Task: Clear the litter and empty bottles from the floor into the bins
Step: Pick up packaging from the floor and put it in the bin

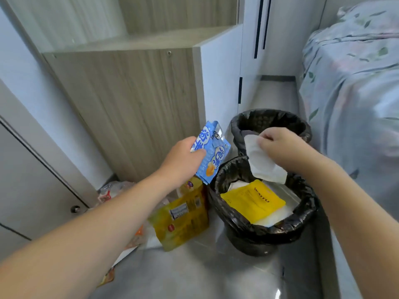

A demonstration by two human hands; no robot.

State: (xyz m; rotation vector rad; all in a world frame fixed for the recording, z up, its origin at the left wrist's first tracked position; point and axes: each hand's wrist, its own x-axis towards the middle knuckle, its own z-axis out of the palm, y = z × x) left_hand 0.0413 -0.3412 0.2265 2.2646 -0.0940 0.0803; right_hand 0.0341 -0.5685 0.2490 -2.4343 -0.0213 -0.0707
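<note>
At the far left, clear and orange wrappers (pixel 108 192) lie on the floor against the cabinet door (pixel 32 190), partly hidden under your left forearm. Just right of them a big yellow snack bag (pixel 183 221) stands on the floor, leaning against the near bin. Your left hand (pixel 183 157) is closed around a blue snack packet (pixel 212 153), thumb on its face, holding it in the air above the yellow bag and beside the near bin's rim. The near bin (pixel 265 231), lined with a black bag, already holds a yellow pouch (pixel 253 201) and white paper. Your right hand (pixel 280 147) pinches a white tissue (pixel 264 164) with curled fingers, dangling it over that bin. A second black-lined bin (pixel 269 121) stands just behind, beside the bed (pixel 356 83).
</note>
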